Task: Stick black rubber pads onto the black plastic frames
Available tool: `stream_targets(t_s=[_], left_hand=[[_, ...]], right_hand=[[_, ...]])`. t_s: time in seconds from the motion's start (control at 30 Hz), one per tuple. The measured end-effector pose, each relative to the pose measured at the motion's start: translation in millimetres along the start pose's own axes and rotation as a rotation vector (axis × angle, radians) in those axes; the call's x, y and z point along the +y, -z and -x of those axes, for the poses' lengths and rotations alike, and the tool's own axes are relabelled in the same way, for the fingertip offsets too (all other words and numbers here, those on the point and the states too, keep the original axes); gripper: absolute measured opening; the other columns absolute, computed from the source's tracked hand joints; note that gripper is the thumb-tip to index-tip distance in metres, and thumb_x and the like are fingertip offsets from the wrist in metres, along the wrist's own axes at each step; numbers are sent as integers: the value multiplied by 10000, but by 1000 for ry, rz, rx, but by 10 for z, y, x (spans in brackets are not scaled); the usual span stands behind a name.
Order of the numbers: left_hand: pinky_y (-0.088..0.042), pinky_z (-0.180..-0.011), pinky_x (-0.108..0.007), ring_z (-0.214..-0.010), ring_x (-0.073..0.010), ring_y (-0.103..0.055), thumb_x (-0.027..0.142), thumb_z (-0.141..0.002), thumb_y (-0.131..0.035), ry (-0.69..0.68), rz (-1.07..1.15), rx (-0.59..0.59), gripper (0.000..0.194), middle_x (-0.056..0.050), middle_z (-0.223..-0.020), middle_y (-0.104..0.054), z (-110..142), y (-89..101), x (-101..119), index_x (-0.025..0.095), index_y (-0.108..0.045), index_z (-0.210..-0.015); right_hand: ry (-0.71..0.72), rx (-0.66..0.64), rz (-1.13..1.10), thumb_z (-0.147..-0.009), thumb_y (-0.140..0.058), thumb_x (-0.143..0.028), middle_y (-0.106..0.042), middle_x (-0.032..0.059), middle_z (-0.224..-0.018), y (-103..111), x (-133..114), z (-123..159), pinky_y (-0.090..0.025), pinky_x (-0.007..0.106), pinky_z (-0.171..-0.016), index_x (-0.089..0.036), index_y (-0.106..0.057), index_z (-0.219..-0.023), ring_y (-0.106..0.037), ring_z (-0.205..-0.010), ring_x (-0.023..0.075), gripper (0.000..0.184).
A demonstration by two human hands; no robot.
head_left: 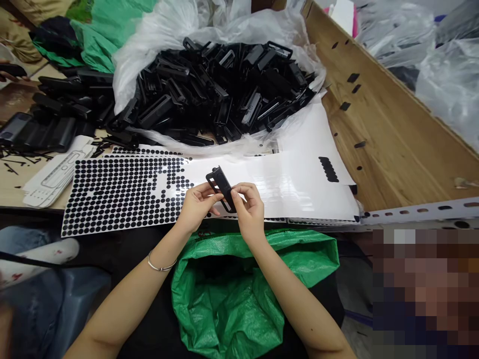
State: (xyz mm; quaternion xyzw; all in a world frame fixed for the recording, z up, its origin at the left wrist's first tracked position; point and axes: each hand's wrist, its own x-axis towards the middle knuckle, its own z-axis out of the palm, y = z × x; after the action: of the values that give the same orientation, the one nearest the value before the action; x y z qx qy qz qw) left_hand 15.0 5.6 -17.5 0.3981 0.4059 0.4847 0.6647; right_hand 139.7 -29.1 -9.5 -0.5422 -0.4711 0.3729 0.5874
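Observation:
A black plastic part (223, 185), long and narrow with an open frame along one side, is held tilted between my two hands. My left hand (198, 204) pinches its framed left side. On its right side, the thumb and fingers of my right hand (247, 207) are closed. Under both hands lies a white sheet of round black stickers (119, 192), with several dots gone from its right part. A blank glossy white sheet (284, 177) is to the right. Directly below my hands, an open green woven bag (228, 309) sits at my lap.
Behind the sheets, a clear plastic bag (157, 30) holds a heap of similar black parts (209, 89). More black parts (56, 114) and white printed cards (60, 169) lie at left. A wooden board edge (404, 104) slants along the right. Another person's hand (9, 75) shows far left.

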Motion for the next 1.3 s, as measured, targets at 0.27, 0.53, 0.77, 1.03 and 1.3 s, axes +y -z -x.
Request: stream_targets(t_s=[0.27, 0.53, 0.77, 1.03, 1.3], left_hand=[[-514, -377, -182, -673, -179, -669, 285, -568, -814, 4, -20, 21, 366, -64, -794, -733, 13, -10, -13, 133, -716, -885], [-514, -390, -188, -712, -195, -675, 292, -613, -795, -28, -81, -47, 302, -77, -847, -740, 16, 30, -4, 147, -735, -871], [-499, -392, -175, -672, -174, -652, 239, -567, -834, 2, -68, -65, 330, -65, -813, -735, 51, 41, 6, 154, -736, -871], [-487, -403, -162, -633, -146, -615, 232, -540, -858, 75, -61, -120, 350, -55, -782, -724, 80, 47, 12, 167, -747, -865], [-460, -364, -164, -567, -132, -602, 240, -570, -842, 116, -39, -218, 280, -33, -710, -697, 82, -36, 25, 168, -735, -818]], right_hand=[[0, 45, -14, -817, -635, -277, -534, 20, -878, 1, 51, 2, -498, 319, -781, -213, -617, -756, -565, -877, 169, 91], [-52, 69, -137, -747, -713, -279, -544, -5, -790, 12, 7, 30, -533, 350, -816, -209, -607, -664, -644, -939, 203, 152], [-164, 97, -190, -630, -802, -291, -551, -6, -785, 47, -44, 18, -533, 323, -765, -205, -633, -633, -602, -790, 159, 189], [-309, 32, -241, -528, -841, -295, -524, -45, -864, 111, 14, 45, -470, 208, -571, -255, -540, -943, -495, -611, 69, 514], [-398, -366, -404, -678, -759, -449, -667, -20, -848, 291, -37, -2, -514, 293, -742, -242, -664, -896, -617, -759, 146, 315]])
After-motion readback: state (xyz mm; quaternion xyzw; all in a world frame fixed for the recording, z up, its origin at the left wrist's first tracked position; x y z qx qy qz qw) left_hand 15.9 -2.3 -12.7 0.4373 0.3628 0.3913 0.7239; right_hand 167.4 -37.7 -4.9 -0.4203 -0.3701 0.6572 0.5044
